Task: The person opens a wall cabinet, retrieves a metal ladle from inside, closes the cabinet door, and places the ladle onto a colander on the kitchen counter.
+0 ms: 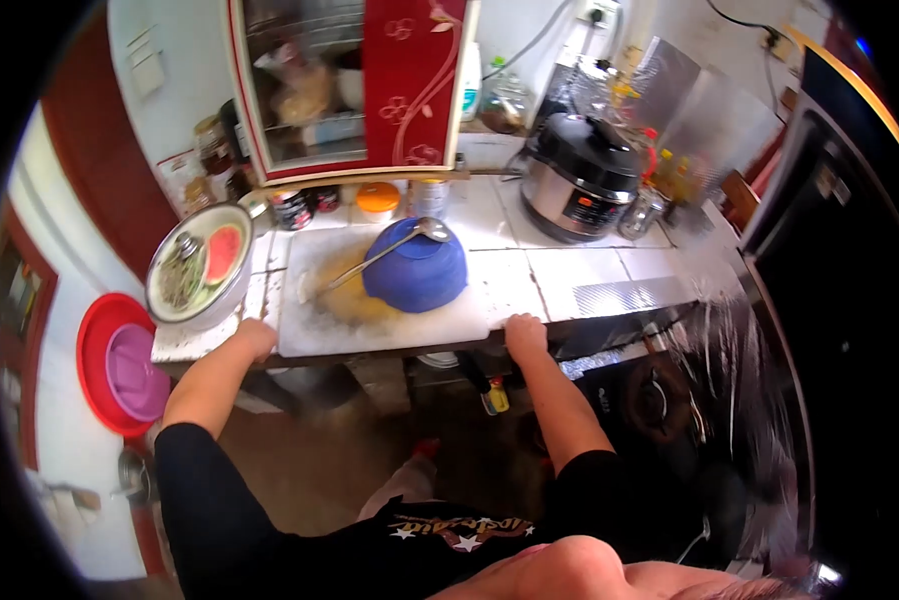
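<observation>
My left hand (257, 338) rests at the front edge of the white-tiled counter (559, 278), beside the left front corner of a white cutting board (384, 330). Just past the board's right corner, my right hand (524, 334) rests on the same edge. The fingers of both hands look curled over the edge; their tips are hard to make out. Between the hands, a blue bowl (424, 275) stands upside down on the board, with a metal ladle (394, 246) lying across its base. Yellowish, powdery-looking stuff (341, 300) lies beside the bowl.
A white basin (159, 300) with a cut watermelon piece (223, 252) and greens stands at left. Red (91, 345) and pink basins (134, 375) sit lower. Behind are jars, an orange-lidded tub (377, 200) and a red cabinet (409, 90). At right stands an electric pressure cooker (581, 180).
</observation>
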Tool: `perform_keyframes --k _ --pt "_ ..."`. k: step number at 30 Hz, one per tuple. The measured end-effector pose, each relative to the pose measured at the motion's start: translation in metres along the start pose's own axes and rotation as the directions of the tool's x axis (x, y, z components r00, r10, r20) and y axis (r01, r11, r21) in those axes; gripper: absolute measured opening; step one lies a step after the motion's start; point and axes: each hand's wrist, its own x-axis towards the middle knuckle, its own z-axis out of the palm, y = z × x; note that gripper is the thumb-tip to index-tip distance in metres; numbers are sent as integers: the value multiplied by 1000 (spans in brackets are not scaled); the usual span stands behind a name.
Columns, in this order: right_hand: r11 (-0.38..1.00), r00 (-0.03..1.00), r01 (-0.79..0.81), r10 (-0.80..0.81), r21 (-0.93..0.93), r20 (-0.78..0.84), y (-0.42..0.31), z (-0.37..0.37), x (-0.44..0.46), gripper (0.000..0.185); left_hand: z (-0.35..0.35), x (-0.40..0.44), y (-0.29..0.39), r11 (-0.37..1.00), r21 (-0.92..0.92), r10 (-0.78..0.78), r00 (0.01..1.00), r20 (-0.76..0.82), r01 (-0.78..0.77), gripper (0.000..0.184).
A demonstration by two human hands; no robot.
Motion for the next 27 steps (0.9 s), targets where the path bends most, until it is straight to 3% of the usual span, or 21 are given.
perform_keyframes --k 3,6,8,17,22,27 --pt "1000 1000 10 -10 -22 -11 1 3 2 16 0 0 0 999 -43 -4 1000 -8 3 16" --pt "1000 993 3 0 -26 117 -2 -9 1 15 1 1 0 998 -65 -5 1000 -4 5 16" --pt "1000 1000 14 -13 -28 26 0 0 2 17 2 3 0 994 -101 -31 999 -20 29 17" --pt "1000 995 5 -3 -25 101 -3 -10 1 15 9 7 -1 996 -90 -22 1000 -12 21 13" --pt "993 998 54 -53 -101 19 4 12 5 16 -6 -5 2 1000 -17 16 1000 -18 -16 17" --pt "1000 999 19 -19 -13 -26 2 4 0 12 -4 0 1 1000 -11 6 1000 23 -5 19"
